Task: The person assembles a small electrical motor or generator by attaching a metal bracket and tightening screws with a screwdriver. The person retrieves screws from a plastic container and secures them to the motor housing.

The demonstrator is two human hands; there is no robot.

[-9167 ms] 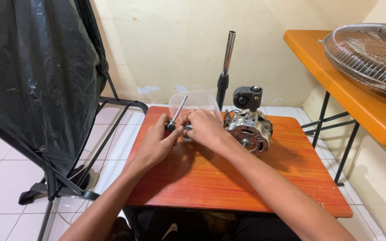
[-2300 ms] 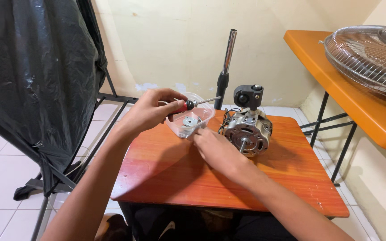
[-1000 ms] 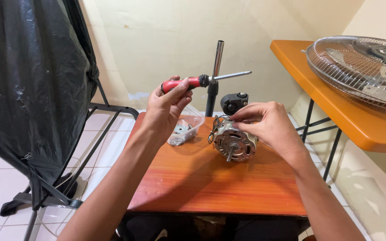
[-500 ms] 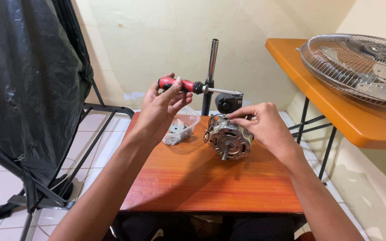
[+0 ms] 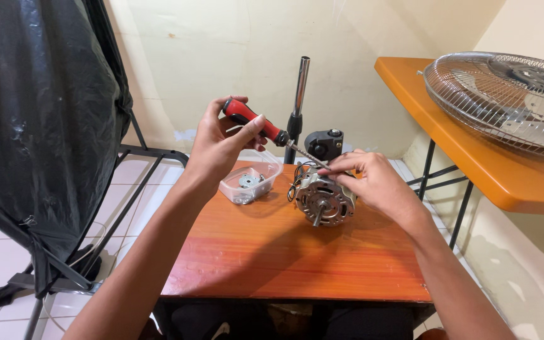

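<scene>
Container: a clear plastic tub (image 5: pixel 250 182) stands on the table left of the motor, uncovered; inside lie small metal parts (image 5: pixel 246 181), a round toothed piece among them; finer items too small to tell.
Left hand: the left hand (image 5: pixel 220 146) is raised above the tub; fingers and thumb curled tight round the red handle of a screwdriver (image 5: pixel 266 128); the shaft slants down and to the right, its tip at the top of the motor, just beside the right fingertips.
Right hand: the right hand (image 5: pixel 376 182) rests on the upper right of the fan motor (image 5: pixel 322 196); thumb and forefinger pressed together at the top edge where the tip meets; whether they pinch a screw cannot be told.
Motor: silver housing, shaft facing the person, black knuckle (image 5: pixel 323 144) behind; placed mid-table, toward the far edge.
Surface: orange wooden table (image 5: pixel 297 258).
Room: cream wall; white tiled floor; black sheet on a frame (image 5: pixel 39 113) at left; chrome pole (image 5: pixel 298 94) behind; wire fan guard (image 5: pixel 505 101) on an orange side table (image 5: pixel 473 157) at right.
</scene>
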